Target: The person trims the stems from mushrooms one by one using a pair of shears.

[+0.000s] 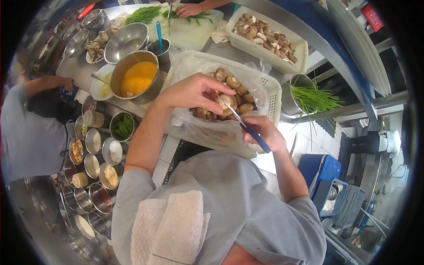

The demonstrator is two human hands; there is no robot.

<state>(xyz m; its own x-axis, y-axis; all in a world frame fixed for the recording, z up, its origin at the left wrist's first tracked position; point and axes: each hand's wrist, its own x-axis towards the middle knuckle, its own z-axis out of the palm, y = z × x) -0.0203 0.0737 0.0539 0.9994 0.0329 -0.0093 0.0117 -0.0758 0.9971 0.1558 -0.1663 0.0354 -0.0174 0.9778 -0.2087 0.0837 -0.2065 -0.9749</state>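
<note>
My left hand (201, 93) pinches a brown-capped mushroom (226, 104) between thumb and fingers, its pale underside turned up. In my right hand (266, 132) is a small knife (255, 136) with a dark blue handle. The narrow blade points up and left, its tip at the mushroom's underside. Below both hands, several more mushrooms (232, 81) lie in a clear plastic bag (190, 123), which lines a white perforated basket (274, 92).
A second white basket (300, 66) holds mushroom pieces. Beside it stands a metal pot (289, 99) of green stalks. To the left are a pot of orange liquid (138, 75) and several ingredient tins. Another person's hand (189, 10) is at a cutting board (198, 35); a second person stands left.
</note>
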